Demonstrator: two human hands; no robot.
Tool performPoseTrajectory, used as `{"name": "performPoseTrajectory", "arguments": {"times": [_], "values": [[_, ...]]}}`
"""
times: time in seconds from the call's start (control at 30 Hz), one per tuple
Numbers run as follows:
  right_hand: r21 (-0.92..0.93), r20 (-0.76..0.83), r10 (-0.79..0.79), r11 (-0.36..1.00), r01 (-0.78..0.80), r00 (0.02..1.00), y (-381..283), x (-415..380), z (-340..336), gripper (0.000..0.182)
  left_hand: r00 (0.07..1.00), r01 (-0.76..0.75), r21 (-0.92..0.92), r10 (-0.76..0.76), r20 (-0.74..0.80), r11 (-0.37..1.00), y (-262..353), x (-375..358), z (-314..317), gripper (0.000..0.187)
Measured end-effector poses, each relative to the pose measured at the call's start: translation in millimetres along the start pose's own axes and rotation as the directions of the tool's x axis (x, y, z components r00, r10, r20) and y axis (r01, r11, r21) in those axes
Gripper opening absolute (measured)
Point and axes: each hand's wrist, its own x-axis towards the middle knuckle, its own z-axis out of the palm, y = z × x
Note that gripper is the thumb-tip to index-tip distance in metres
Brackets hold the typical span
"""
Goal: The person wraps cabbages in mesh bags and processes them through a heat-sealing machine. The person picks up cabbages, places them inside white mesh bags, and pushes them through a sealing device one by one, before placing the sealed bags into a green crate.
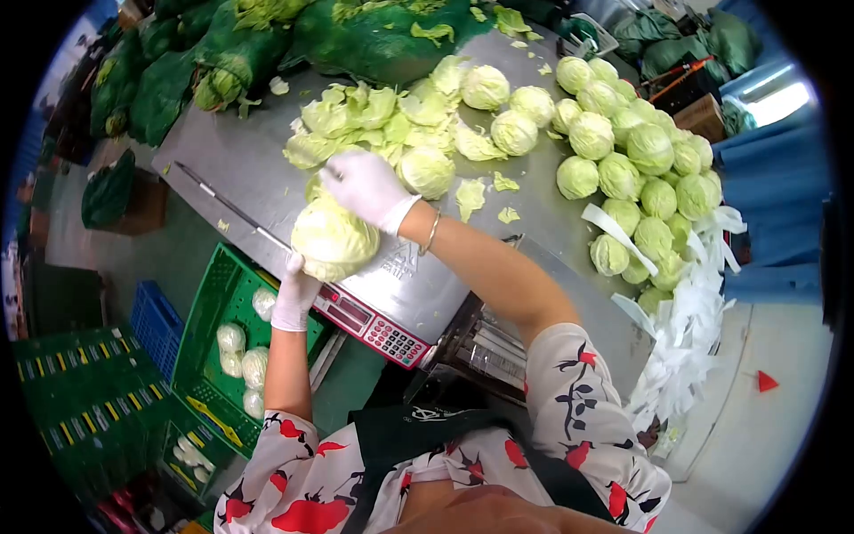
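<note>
A large pale green cabbage is at the near edge of the metal table, above the scale. My left hand, in a white glove, is closed against its lower left side. My right hand, also gloved, is over the top of the cabbage with fingers curled at a small outer leaf; its fingertips are slightly blurred. A long thin knife lies aslant to the left, one end close to my left thumb. Just beyond my right hand sits another cabbage, beside a heap of loose leaves.
A red-edged digital scale stands at the table's front. Below left, a green crate holds several wrapped cabbages. Many trimmed cabbages are piled at right, near white strips. Green net sacks fill the far side.
</note>
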Motion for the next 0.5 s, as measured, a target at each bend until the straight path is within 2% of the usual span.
{"name": "performPoseTrajectory", "arguments": {"times": [0.03,0.1,0.17,0.2,0.27,0.33,0.4,0.47,0.5], "values": [[0.157,-0.113,0.146,0.979,-0.127,0.983,14.5,4.2,-4.0,0.035,0.999,-0.003,-0.006,0.003,0.047,1.0,-3.7,-0.4,3.9,0.107],[0.504,-0.193,0.454,0.807,-0.309,0.87,54.2,16.3,-25.1,0.033,0.989,0.034,-0.015,-0.032,0.142,0.999,-7.3,3.7,14.7,0.108],[0.701,-0.105,0.593,0.613,-0.364,0.798,71.0,17.3,-59.9,0.035,0.988,-0.003,0.142,-0.019,0.154,0.99,-0.6,16.9,50.7,0.107],[0.636,-0.13,0.596,0.664,-0.394,0.792,79.5,11.3,-72.9,0.037,0.987,-0.028,0.218,-0.008,0.159,0.975,2.6,27.3,74.1,0.106],[0.494,-0.18,0.597,0.742,-0.454,0.782,96.5,-3.3,-95.8,0.04,0.985,-0.082,0.494,-0.005,0.172,0.866,3.9,55.2,112.2,0.105],[0.573,-0.218,0.621,0.706,-0.416,0.753,129.5,-26.0,-113.5,0.039,0.956,-0.268,0.674,0.103,0.275,0.689,-15.5,85.3,137.2,0.108],[0.593,-0.199,0.728,0.622,-0.511,0.656,140.9,-58.0,-139.0,0.038,0.877,-0.475,0.855,0.181,0.444,0.206,-33.8,111.8,161.9,0.111],[0.541,-0.129,0.815,0.535,-0.649,0.564,163.5,-90.9,-156.8,0.035,0.875,-0.479,0.877,0.063,0.479,-0.02,-50.2,127.5,192.3,0.108],[0.554,-0.139,0.816,0.534,-0.639,0.561,181.8,-109.4,-158.6,0.034,0.873,-0.483,0.865,0.003,0.488,-0.135,-56.5,134.0,204.6,0.107]]}}
